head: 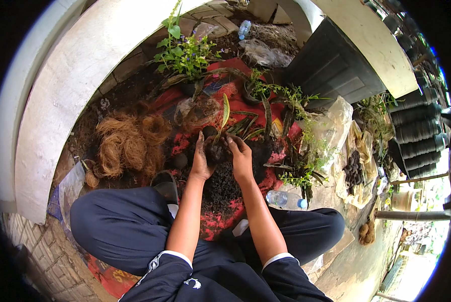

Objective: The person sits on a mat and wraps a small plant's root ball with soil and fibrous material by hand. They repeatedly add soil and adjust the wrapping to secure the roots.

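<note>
Between my two hands sits a dark ball of soil (pixel 218 151), with a green, yellow-edged leaf (pixel 225 111) standing up out of it. My left hand (pixel 201 158) cups the ball from its left side. On the other side my right hand (pixel 240 153) presses it with thumb and fingers. Soil smears the fingers of both hands. Loose dark soil (pixel 221 185) is heaped on the red sheet (pixel 214 225) beneath my forearms. Just beyond the ball lie several cut snake plant leaves (pixel 244 126). Another dark ball (pixel 179 161) rests left of my left hand.
Brown coconut fibre (pixel 125 143) is piled at the left. A plastic water bottle (pixel 287 199) lies by my right knee. Further right, a crumpled plastic bag (pixel 355 170) holds small dark lumps. Leafy flowering plants (pixel 185 54) and a black panel (pixel 335 64) stand at the far side.
</note>
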Demonstrator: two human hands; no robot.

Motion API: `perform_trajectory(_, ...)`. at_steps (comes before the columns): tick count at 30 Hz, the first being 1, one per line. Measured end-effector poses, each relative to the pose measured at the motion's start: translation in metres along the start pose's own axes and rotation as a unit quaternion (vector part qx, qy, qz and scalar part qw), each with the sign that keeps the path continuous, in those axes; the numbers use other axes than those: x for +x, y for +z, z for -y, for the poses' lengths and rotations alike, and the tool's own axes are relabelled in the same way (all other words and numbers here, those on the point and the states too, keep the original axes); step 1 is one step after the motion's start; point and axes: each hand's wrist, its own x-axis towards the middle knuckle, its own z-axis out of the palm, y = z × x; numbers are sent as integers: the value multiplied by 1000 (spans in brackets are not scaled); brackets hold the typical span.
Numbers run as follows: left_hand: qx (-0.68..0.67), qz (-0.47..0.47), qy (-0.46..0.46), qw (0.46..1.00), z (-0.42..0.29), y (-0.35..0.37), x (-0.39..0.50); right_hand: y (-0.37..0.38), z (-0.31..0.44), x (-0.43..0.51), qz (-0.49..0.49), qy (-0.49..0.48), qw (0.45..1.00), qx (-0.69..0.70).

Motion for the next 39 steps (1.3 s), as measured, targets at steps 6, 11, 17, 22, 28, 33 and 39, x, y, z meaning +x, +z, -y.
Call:
perform_trajectory(6,22,-40,8,999,3,4,-1,-9,-1,3,11,-30,999,4)
perform_trajectory(11,49,-70,14,996,4,4,0,-7,-6,4,62,17,996,60)
perform_trajectory(17,-51,-34,38,997,10,0,2,3,-29,-4,102,52,979,169)
perform_trajectory(22,-91,-23,55,994,22,8,-1,10,-42,-8,84,17,982,167)
perform_trajectory(28,-39,-23,41,998,23,13,-1,15,-35,-13,9,-114,992,49)
perform_trajectory(33,-115,8,15,993,26,7,1,14,-31,-14,12,-78,997,15)
perform_trajectory(39,-87,-36,37,995,17,5,2,21,-25,-16,44,-50,997,31)
